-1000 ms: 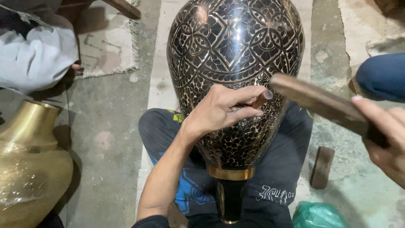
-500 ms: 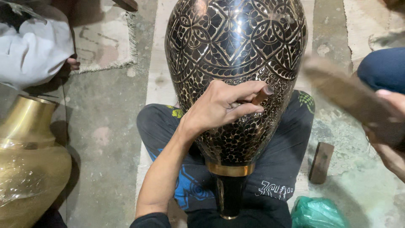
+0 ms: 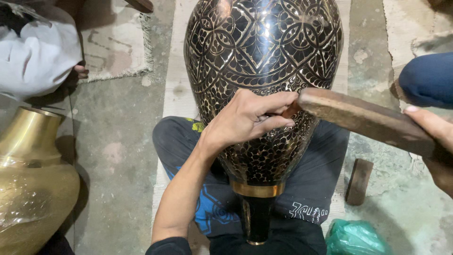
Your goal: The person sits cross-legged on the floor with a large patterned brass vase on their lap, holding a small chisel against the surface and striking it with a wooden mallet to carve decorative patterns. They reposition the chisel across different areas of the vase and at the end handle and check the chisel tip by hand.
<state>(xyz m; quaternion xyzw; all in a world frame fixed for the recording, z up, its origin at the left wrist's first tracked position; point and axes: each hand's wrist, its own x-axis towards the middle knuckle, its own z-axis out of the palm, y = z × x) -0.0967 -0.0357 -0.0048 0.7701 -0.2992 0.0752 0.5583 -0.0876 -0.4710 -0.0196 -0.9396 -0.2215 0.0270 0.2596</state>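
Two vases: one black engraved vase (image 3: 264, 61), one brass vase (image 3: 33, 179) to its left. One wooden mallet (image 3: 363, 120), one wooden block (image 3: 359, 181), one green bag (image 3: 356, 238), right of the black engraved vase.

We swung the wooden mallet (image 3: 368, 122) back down with our right hand (image 3: 432, 137). Half a second ago it was lifted away; now its end touches our left hand (image 3: 250, 120) fingertips again.

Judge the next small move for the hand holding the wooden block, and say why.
Probably lift the wooden block a little for another tap. Its end sits right at the fingers of the left hand, which pinch something small, hard to make out, against the patterned vase. The right hand grips the block's far end.
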